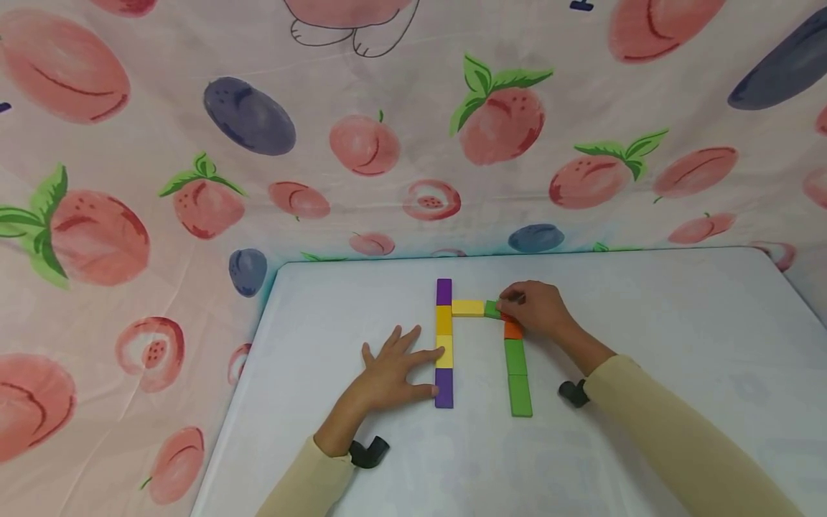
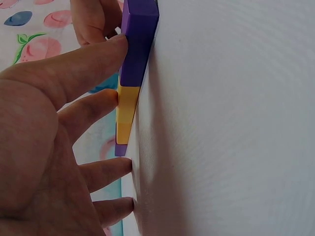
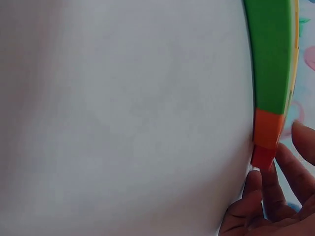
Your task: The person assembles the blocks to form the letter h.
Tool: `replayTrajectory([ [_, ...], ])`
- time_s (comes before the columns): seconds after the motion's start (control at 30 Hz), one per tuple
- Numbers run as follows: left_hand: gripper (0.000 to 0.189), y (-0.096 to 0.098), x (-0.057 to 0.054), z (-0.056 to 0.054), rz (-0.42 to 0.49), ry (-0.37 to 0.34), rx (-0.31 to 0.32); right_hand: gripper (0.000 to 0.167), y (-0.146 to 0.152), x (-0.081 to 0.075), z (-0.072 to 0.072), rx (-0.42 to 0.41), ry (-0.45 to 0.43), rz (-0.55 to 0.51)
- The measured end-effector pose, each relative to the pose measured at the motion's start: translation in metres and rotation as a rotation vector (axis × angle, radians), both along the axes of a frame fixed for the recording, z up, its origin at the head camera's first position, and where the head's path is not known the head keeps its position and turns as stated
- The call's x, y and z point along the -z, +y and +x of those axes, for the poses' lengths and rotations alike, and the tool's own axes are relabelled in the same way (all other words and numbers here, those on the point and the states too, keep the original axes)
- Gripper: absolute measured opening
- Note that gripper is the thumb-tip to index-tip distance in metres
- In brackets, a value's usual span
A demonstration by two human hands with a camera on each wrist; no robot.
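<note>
My left hand [image 1: 390,373] is spread beside a column of blocks, its thumb against the near purple block [image 1: 444,388] and its index finger on the yellow block [image 1: 442,352]. An orange-yellow block [image 1: 444,320] and a far purple block [image 1: 444,292] continue the column. From it a yellow block [image 1: 468,309] runs sideways to a small green block [image 1: 491,309]. My right hand [image 1: 539,309] holds the red block [image 3: 263,157] at the corner with bent fingers, partly hiding it. An orange block [image 1: 513,329] and two green blocks [image 1: 515,357] line up toward me.
The blocks lie on a white table [image 1: 678,345]. Behind it hangs a fruit-print cloth [image 1: 388,79], which also covers the left side. Black curved pieces [image 1: 370,452] stick out near both wrists.
</note>
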State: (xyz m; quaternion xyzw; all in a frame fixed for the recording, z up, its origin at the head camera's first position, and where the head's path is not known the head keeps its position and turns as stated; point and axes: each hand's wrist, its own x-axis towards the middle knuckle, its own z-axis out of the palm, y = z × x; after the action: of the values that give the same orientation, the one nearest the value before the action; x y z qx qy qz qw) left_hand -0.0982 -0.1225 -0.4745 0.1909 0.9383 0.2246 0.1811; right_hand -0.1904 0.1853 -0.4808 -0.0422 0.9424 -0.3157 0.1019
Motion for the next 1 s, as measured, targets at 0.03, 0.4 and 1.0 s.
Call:
replayTrajectory([
  [0.03,0.061,0.000,0.000,0.000,0.000,0.000,0.000,0.029,0.001,-0.001,0.000,0.007,-0.004,0.001],
  [0.4,0.061,0.000,0.000,0.001,-0.001,-0.011,0.000,0.029,0.019,-0.002,0.004,0.016,-0.048,0.049],
  [1.0,0.061,-0.001,0.001,0.000,-0.008,-0.003,0.004,0.035,0.023,-0.006,0.018,-0.003,0.031,0.043],
])
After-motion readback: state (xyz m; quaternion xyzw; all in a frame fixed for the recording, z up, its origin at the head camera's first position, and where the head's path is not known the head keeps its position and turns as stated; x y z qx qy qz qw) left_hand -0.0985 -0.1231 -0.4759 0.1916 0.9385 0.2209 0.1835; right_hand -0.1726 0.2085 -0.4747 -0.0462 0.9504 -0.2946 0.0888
